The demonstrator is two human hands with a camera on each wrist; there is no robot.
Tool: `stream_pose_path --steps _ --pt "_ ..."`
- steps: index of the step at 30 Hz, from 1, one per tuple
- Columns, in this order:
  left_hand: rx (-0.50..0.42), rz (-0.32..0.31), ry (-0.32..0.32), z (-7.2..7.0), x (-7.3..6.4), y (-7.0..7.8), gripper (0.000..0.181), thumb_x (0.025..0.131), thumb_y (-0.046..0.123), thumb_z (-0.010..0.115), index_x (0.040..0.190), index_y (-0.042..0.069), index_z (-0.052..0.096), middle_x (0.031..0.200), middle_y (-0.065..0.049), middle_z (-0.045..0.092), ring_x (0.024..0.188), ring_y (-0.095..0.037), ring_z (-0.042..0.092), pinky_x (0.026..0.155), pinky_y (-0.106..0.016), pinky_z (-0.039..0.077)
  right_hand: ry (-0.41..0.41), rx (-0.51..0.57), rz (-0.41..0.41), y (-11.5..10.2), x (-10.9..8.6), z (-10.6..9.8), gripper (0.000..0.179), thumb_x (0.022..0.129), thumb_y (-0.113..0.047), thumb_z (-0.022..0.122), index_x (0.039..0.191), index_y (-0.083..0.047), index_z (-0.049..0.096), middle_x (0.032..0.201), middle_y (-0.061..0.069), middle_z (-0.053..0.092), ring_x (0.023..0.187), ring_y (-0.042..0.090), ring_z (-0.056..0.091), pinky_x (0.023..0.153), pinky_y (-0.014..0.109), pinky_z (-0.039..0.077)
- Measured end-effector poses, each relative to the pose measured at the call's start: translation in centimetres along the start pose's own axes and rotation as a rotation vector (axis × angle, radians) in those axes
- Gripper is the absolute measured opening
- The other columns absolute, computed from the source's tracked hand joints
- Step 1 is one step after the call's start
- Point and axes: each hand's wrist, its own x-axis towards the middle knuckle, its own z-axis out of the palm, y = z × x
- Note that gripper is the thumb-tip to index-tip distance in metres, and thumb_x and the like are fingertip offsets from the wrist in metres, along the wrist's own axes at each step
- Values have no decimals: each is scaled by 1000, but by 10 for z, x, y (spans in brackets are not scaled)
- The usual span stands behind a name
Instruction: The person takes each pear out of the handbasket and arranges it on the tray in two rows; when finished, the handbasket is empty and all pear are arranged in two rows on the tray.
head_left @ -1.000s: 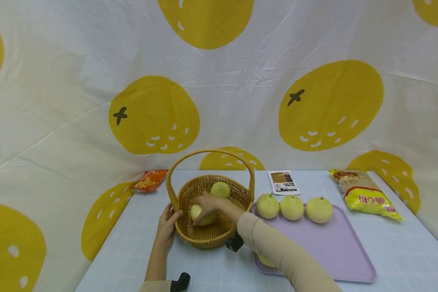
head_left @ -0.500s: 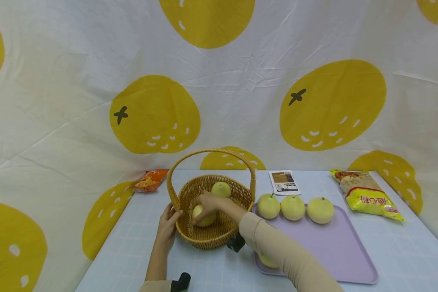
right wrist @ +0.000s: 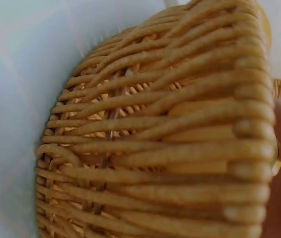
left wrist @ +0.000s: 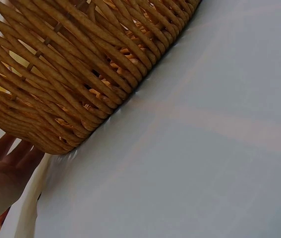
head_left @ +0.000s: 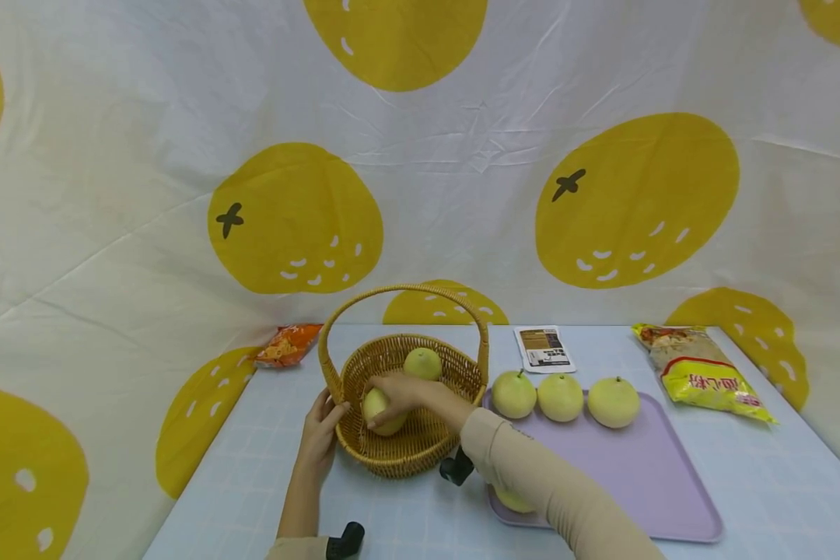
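Note:
A wicker basket (head_left: 420,451) with a tall arched handle stands on the table. My left hand (head_left: 320,432) holds its left side by the foot of the handle, thumb at the rim. In the left wrist view, the fingers of the left hand (left wrist: 6,173) lie against the outside of the weave. Reaching inside, my right hand (head_left: 402,391) grips a pale yellow-green pear (head_left: 383,418) from above. Another pear (head_left: 422,364) lies behind it in the basket. The right wrist view is mostly filled by the basket wall (right wrist: 155,139), which hides much of that hand.
A purple tray (head_left: 637,474) lies to the right. Three pears (head_left: 560,398) line its far left edge, and another pear (head_left: 514,500) at its near corner is partly behind the right sleeve. Behind are an orange snack bag (head_left: 289,346), a white packet (head_left: 544,350) and a yellow bag (head_left: 707,373).
Inside the basket, my right hand and the gripped pear have shifted slightly left. The left hand keeps its place on the basket.

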Motion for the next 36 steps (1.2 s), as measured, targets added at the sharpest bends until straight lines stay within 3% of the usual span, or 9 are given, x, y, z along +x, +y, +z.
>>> stream_pose_path --steps 7,13,19,31,36 --pt "-3 -4 -4 0 0 0 68 94 10 53 151 10 16 151 -17 26 133 -29 33 100 -29 39 -5 90 -21 6 -5 0 62 77 -31 78 129 -11 51 118 4 58 106 17 54 84 25 45" --pt "-4 4 -2 0 0 0 68 94 10 54 151 10 17 151 -17 26 133 -29 35 93 -21 44 49 214 -27 7 -10 -5 64 71 -25 83 125 -9 53 116 5 59 100 15 57 79 23 47" --pt "3 -9 -5 0 1 0 71 93 14 56 151 12 17 152 -15 25 132 -27 35 93 -21 43 124 224 -67 5 -23 -19 63 71 -26 83 124 -9 55 118 5 58 103 17 55 78 23 48" --pt "-4 -11 15 1 0 1 69 93 11 55 151 12 18 152 -16 26 132 -28 35 94 -23 43 259 237 -172 -2 -70 -59 68 71 -30 82 129 -11 54 125 3 57 107 19 55 79 28 49" --pt "6 -20 15 1 0 1 70 93 13 57 151 12 18 152 -15 26 132 -26 35 98 -26 40 297 260 -208 3 -89 -67 69 72 -29 81 132 -11 52 128 5 56 107 22 56 80 29 50"
